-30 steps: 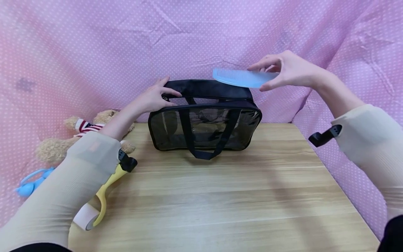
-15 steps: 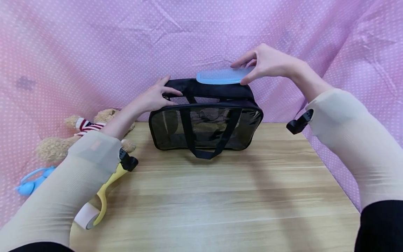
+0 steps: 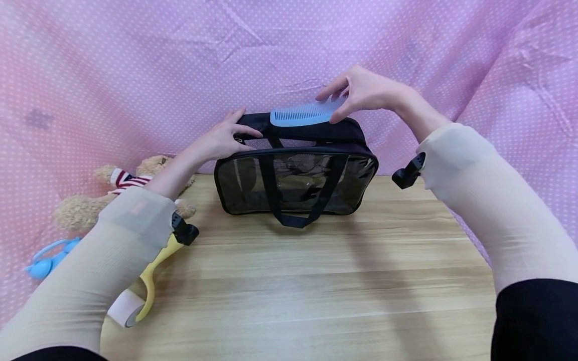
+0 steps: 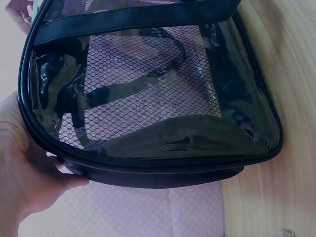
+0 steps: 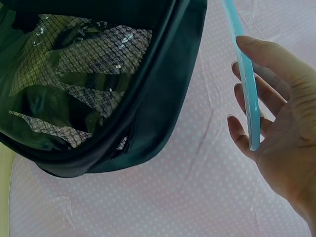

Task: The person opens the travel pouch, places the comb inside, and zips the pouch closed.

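We hold a pale blue comb (image 3: 300, 116) between the thumb and fingers of the right hand (image 3: 368, 93), its free end pointing towards the left hand (image 3: 225, 139). Below the comb, between our two hands, the black see-through bag (image 3: 298, 173) stands on the desk (image 3: 289, 281), its top unzipped and parted. Our left hand grips the bag's top corner on its own side, thumb and fingers spread across that end of the gap. As we judge it, opening the bag and picking up the comb are done; bringing the comb inside seems left, since it shows outside, over the back band, and we cannot tell whether it touches. The gap looks narrow for a comb lying level, and the left hand takes up one end. Nearer to us than the left hand, a furry toy (image 3: 83, 210), a yellow-handled roller (image 3: 125, 307) and a small blue object (image 3: 42, 268) lie around the left sleeve (image 3: 131, 230), which partly hides them; all sit well apart from the right hand.
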The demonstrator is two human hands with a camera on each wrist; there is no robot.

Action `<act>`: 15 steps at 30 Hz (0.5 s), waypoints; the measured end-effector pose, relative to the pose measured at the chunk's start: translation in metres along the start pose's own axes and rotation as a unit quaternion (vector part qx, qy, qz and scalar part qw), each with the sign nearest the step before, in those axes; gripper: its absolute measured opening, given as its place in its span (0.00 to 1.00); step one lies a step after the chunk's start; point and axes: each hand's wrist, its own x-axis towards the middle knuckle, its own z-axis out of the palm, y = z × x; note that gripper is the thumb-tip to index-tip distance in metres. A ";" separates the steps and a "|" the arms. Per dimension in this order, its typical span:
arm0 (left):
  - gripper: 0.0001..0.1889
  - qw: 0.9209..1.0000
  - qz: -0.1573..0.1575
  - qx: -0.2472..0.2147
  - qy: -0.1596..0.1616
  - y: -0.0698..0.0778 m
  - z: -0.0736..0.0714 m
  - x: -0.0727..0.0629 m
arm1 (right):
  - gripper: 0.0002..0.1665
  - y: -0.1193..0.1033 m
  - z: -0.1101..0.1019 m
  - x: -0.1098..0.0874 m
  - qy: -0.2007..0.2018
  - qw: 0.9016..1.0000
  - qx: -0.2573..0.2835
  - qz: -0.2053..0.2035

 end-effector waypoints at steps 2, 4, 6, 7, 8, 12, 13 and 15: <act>0.23 1.000 0.000 -0.003 0.001 0.000 0.000 -0.001 | 0.32 -0.001 0.003 0.002 -0.007 1.000 -0.002 -0.007; 0.22 1.000 0.001 -0.004 0.001 0.001 0.000 -0.001 | 0.32 -0.001 0.006 0.004 -0.015 1.000 -0.004 -0.011; 0.22 1.000 0.002 -0.004 0.002 0.001 -0.001 -0.001 | 0.31 -0.001 0.009 0.005 -0.022 1.000 -0.007 -0.013; 0.23 1.000 0.002 -0.003 0.001 0.001 -0.001 -0.001 | 0.31 -0.001 0.010 0.006 -0.024 1.000 -0.008 -0.014; 0.23 1.000 0.003 -0.002 0.001 0.001 -0.001 -0.001 | 0.31 -0.001 0.012 0.007 -0.027 0.999 -0.008 -0.017; 0.23 1.000 0.003 0.001 -0.003 0.002 -0.001 -0.001 | 0.31 -0.001 0.019 0.013 -0.042 0.998 -0.020 -0.030; 0.23 1.000 0.003 0.002 -0.004 0.002 -0.001 -0.001 | 0.31 -0.001 0.021 0.014 -0.047 0.998 -0.022 -0.033; 0.23 1.000 0.003 0.004 -0.006 0.002 -0.001 -0.001 | 0.31 -0.001 0.025 0.018 -0.054 0.997 -0.030 -0.036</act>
